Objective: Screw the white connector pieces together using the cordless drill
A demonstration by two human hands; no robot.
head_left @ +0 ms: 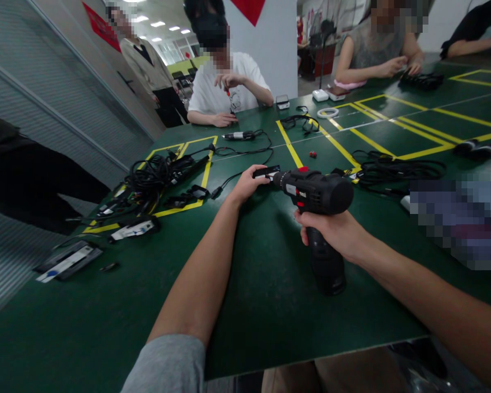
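A black cordless drill (317, 192) with red accents is gripped by its handle in my right hand (333, 232), with the fingers wrapped round it. Its chuck points left, toward a small flat black case (272, 170) with a pale label. My left hand (247, 184) is closed on that case and steadies it at the table. The drill's tip meets the case close to my left fingertips; whether it sits in a screw is hidden. A black cable with a plug (216, 192) lies just left of my left hand.
Tangled black cables (155, 174) lie inside yellow tape on the green table (265, 305). Opened casings (71, 261) are at left, a cable coil (396, 169) at right. Across the table, a black-and-silver tool (239, 135) lies before a seated person in white (245, 73); others sit or stand around.
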